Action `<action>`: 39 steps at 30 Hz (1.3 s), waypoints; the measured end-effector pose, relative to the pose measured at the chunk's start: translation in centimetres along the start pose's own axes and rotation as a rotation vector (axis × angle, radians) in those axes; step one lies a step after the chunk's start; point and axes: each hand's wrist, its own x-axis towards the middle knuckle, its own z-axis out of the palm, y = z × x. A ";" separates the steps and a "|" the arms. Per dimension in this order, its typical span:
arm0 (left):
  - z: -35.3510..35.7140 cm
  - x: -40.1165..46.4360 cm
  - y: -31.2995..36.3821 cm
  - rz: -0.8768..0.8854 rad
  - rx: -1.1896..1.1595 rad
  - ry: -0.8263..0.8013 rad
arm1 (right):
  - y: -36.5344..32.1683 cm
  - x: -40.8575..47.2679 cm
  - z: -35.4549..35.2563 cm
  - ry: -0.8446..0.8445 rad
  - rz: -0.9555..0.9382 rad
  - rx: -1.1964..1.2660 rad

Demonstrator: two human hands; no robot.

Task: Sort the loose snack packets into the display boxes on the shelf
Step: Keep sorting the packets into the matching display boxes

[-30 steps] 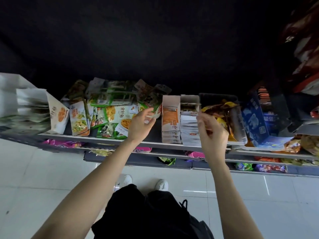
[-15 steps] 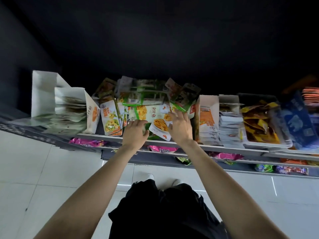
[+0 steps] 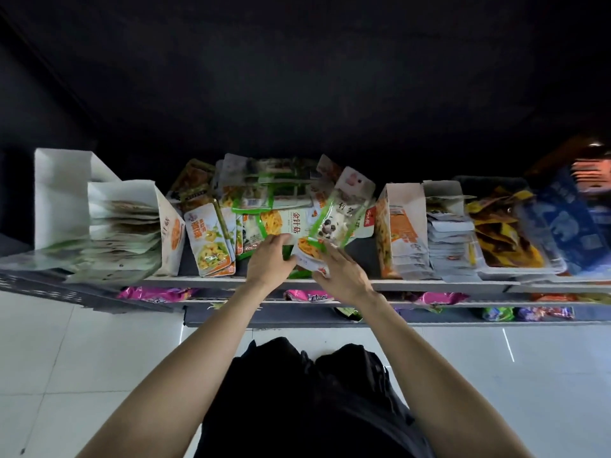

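Note:
A heap of loose snack packets (image 3: 264,196) lies in the middle of the top shelf (image 3: 436,285). My left hand (image 3: 268,261) curls its fingers round the left edge of a white packet with orange food (image 3: 307,254) at the front of the heap. My right hand (image 3: 344,276) pinches the lower edge of a green-edged panda packet (image 3: 332,223), which stands tilted above the heap. A white display box (image 3: 165,223) with stacked packets stands to the left. An orange-and-white display box (image 3: 398,226) stands to the right.
Right of the orange box are a clear tray of yellow-brown packets (image 3: 506,241) and a blue box (image 3: 567,226). A tall white box (image 3: 62,193) stands far left. Pink and other packets (image 3: 307,295) lie on lower shelves. White tiled floor (image 3: 82,358) is below.
My right hand has come from the clear tray on the right to the heap and lifted the green-edged packet. My left hand has shifted to the heap's front edge. The view panned left.

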 end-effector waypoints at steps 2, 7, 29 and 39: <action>0.1 0.4 0.4 -0.006 -0.044 -0.007 | -0.3 -0.9 -0.9 0.150 -0.028 0.024; 0.4 1.6 1.6 0.043 -0.025 -0.006 | 0.4 0.6 -2.7 0.446 0.186 0.180; -12.9 -7.0 4.2 0.064 -0.368 0.009 | -6.9 -4.4 -12.0 0.290 0.011 0.726; -22.6 -16.1 -4.7 -0.149 -0.446 0.514 | -22.7 -0.3 -9.6 0.178 -0.495 0.700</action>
